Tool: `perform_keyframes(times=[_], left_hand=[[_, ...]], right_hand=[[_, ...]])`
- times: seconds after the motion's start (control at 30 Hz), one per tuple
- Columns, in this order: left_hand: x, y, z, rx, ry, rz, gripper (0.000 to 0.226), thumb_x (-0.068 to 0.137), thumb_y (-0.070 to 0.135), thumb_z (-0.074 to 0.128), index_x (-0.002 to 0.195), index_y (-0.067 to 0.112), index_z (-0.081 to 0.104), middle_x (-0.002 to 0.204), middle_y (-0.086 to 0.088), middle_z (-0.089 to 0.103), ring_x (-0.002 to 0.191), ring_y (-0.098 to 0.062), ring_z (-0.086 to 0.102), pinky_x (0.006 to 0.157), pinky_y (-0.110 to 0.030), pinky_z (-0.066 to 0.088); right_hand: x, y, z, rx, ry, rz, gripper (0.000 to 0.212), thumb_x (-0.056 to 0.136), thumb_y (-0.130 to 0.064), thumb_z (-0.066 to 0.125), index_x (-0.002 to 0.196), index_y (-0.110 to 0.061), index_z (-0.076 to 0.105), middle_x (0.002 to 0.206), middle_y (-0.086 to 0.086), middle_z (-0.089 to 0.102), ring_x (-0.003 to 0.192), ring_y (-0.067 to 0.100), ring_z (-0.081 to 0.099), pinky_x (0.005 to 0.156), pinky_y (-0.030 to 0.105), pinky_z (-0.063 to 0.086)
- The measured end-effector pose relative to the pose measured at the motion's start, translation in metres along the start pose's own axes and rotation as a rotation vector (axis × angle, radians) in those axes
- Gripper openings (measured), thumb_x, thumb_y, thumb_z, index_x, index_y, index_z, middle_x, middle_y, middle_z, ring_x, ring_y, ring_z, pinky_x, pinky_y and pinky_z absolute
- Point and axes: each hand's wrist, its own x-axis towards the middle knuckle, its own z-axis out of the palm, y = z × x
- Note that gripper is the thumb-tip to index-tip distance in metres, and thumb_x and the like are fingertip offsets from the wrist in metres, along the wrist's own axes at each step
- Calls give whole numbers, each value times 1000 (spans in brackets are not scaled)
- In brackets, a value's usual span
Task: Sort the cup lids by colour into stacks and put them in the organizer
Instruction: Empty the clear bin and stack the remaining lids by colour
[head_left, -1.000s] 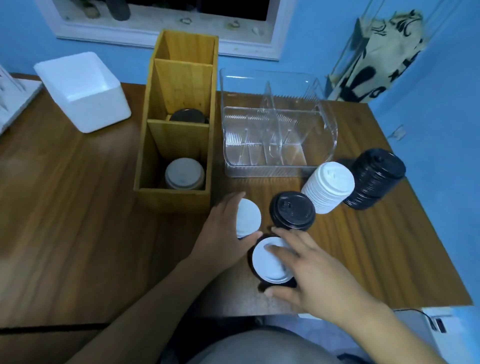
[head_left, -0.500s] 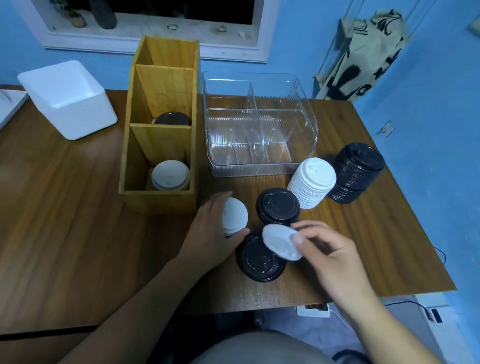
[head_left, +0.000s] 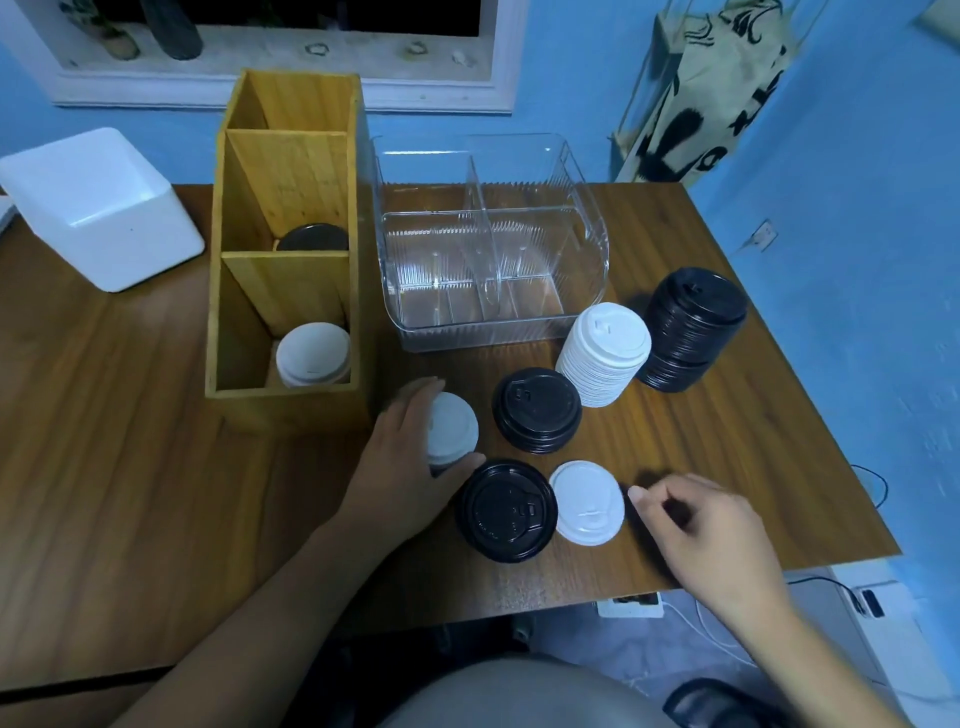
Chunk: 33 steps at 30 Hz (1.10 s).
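Left hand (head_left: 400, 467) cupped round white lids (head_left: 456, 427); right hand (head_left: 711, 530) loosely curled

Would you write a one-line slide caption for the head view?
Left hand holds a small white lid stack beside the wooden organizer; right hand hovers near a loose white lid.

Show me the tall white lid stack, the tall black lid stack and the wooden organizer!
tall white lid stack (head_left: 615, 332), head view, top lid's centre
tall black lid stack (head_left: 696, 297), head view, top lid
wooden organizer (head_left: 291, 411), head view, front wall
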Motion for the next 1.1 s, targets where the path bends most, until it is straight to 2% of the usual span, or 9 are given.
perform_keyframes(times=[0.07, 0.13, 0.2, 0.33, 0.47, 0.57, 0.7, 0.83, 1.1], left_hand=[[0, 2, -3, -17, -16, 7, 90, 81, 46, 81, 153, 21, 33, 155, 5, 34, 140, -10, 33, 113, -26, 29], [-1, -1, -6, -50, -52, 14, 93, 80, 40, 84, 154, 23, 29, 157, 8, 30, 143, -6, 29, 115, -20, 24], [-1, -6, -12, -83, -100, 8, 98, 79, 33, 86, 156, 24, 25, 158, 11, 28, 144, -3, 26, 115, -16, 21], [1, -12, -19, -103, -144, -3, 98, 78, 26, 88, 155, 25, 27, 152, 13, 35, 142, -1, 32, 117, -22, 29], [0, -13, -16, -63, -124, 15, 93, 78, 35, 87, 153, 29, 32, 148, 21, 37, 139, 4, 34, 112, -10, 25], [-2, -13, -14, -52, -113, 14, 92, 78, 39, 87, 152, 31, 32, 146, 23, 37, 137, 5, 34, 110, -6, 23], [-2, -14, -13, -46, -105, 20, 92, 78, 40, 87, 152, 32, 32, 146, 24, 37, 137, 5, 34, 110, -7, 24], [-1, -13, -13, -42, -110, 9, 94, 77, 41, 87, 152, 35, 30, 146, 24, 36, 137, 4, 34, 109, -6, 23], [1, -11, -11, -69, -99, -18, 99, 73, 45, 88, 153, 32, 31, 154, 16, 39, 139, 0, 35, 115, -26, 31]], right_hand=[[7, 3, -9, 95, -103, -179, 24, 86, -15, 76, 97, -35, 69, 107, -21, 64, 102, 0, 60, 85, 15, 45], [16, 5, -14, 114, -349, -373, 53, 83, -9, 78, 128, -31, 62, 144, -22, 49, 136, 4, 44, 111, 17, 33], [23, 6, -10, 19, -524, -501, 69, 81, -12, 76, 142, -33, 52, 157, -23, 34, 148, 5, 28, 119, 20, 23], [28, 5, -3, -310, -449, -534, 70, 82, -47, 70, 146, -40, 42, 148, -26, 38, 132, 5, 44, 101, 29, 48], [24, -3, 0, -574, -164, -378, 87, 72, -86, 49, 137, -28, 53, 105, -9, 61, 93, 19, 61, 70, 36, 54], [21, -1, -2, -464, -218, -399, 87, 77, -84, 49, 146, -32, 44, 122, -12, 54, 110, 15, 53, 83, 37, 54], [30, 2, -3, -226, -484, -547, 74, 88, -49, 61, 154, -36, 31, 162, -21, 22, 147, 8, 23, 114, 34, 36], [37, 3, 2, -149, -441, -514, 76, 82, -43, 75, 149, -36, 40, 145, -21, 41, 136, 5, 36, 107, 37, 45], [58, -44, -16, -49, -253, -444, 80, 71, -77, 66, 138, -34, 55, 125, -21, 52, 120, 8, 51, 103, 29, 42]])
